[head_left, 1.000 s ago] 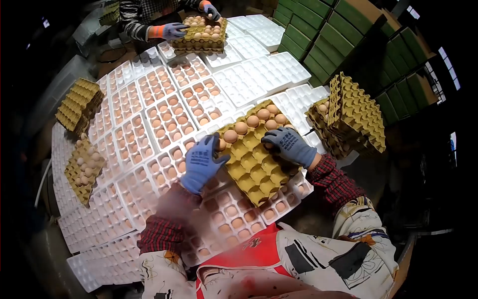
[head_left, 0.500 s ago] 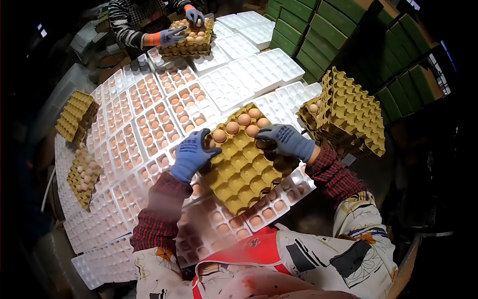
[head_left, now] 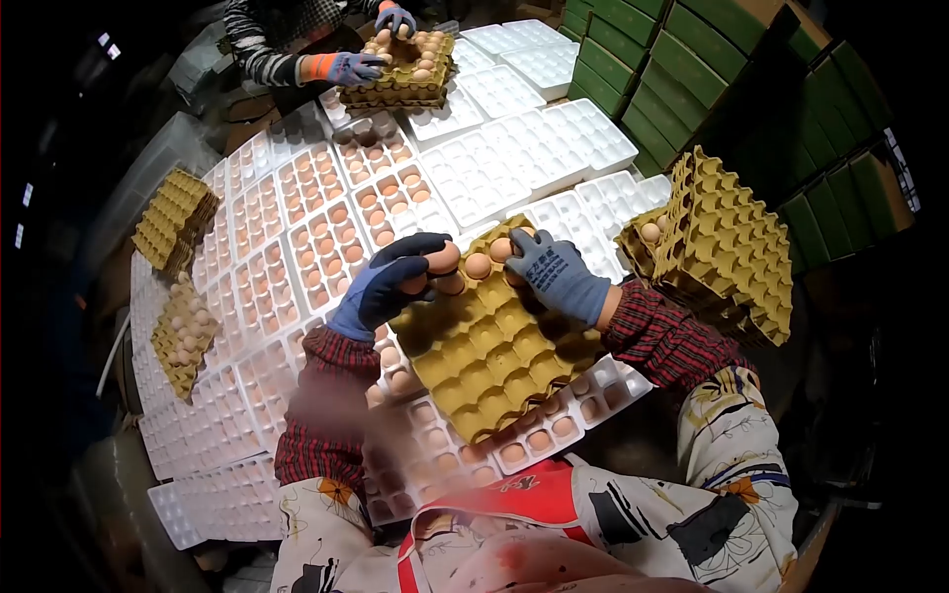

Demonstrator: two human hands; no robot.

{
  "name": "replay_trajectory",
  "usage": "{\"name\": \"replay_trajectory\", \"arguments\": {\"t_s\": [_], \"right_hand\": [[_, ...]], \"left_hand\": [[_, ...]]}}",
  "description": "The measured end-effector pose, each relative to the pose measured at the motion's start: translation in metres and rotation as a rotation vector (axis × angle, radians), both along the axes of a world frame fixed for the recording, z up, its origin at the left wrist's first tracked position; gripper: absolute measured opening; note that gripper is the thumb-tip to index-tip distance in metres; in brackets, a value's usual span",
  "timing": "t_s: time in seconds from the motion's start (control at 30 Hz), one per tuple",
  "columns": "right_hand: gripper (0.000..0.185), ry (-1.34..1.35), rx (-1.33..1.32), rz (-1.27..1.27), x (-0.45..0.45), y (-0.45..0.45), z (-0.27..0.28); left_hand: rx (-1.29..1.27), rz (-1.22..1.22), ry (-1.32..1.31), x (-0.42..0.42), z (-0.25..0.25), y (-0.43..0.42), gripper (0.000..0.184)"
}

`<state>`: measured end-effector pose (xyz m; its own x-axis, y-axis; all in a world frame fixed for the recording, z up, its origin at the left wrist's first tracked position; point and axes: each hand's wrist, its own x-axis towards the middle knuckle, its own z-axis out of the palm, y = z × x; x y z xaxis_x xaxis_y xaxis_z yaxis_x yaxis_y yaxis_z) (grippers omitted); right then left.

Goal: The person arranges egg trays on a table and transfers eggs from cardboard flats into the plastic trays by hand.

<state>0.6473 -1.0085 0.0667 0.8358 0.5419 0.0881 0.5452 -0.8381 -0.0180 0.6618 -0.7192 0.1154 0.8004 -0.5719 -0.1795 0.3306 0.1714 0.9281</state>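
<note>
A yellow-brown egg tray (head_left: 484,361) lies before me, its near rows bare. At its far end a few eggs (head_left: 478,266) sit between my hands. My left hand (head_left: 381,287), in a blue glove, is raised over the tray's left corner, its fingers curled round brown eggs (head_left: 443,259). My gloved right hand (head_left: 561,275) reaches over the far right part of the tray. Its fingers are bent round eggs that they partly hide. Under and around the tray lie white plastic trays (head_left: 539,443) with eggs in their pockets.
Stacked egg trays (head_left: 732,247) stand at the right, by green boxes (head_left: 682,74). Unfilled white trays (head_left: 534,148) lie farther back. Another tray with eggs (head_left: 186,331) and a tray stack (head_left: 176,219) stand left. Across the table, a co-worker's gloved hands (head_left: 356,68) handle eggs.
My left hand has lifted from the tray's corner with eggs gathered in it. My right hand has closed over eggs at the far end. The view has shifted slightly.
</note>
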Motion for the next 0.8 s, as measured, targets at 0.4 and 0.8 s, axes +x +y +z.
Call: {"name": "replay_trajectory", "arguments": {"t_s": [0.4, 0.8], "right_hand": [[0.032, 0.303, 0.181, 0.12, 0.152, 0.049, -0.008], [0.062, 0.388, 0.032, -0.073, 0.226, 0.089, -0.091]], "left_hand": [[1.628, 0.083, -1.003, -0.012, -0.05, -0.066, 0.041], [1.528, 0.178, -0.685, 0.119, -0.084, 0.028, 0.056]]}}
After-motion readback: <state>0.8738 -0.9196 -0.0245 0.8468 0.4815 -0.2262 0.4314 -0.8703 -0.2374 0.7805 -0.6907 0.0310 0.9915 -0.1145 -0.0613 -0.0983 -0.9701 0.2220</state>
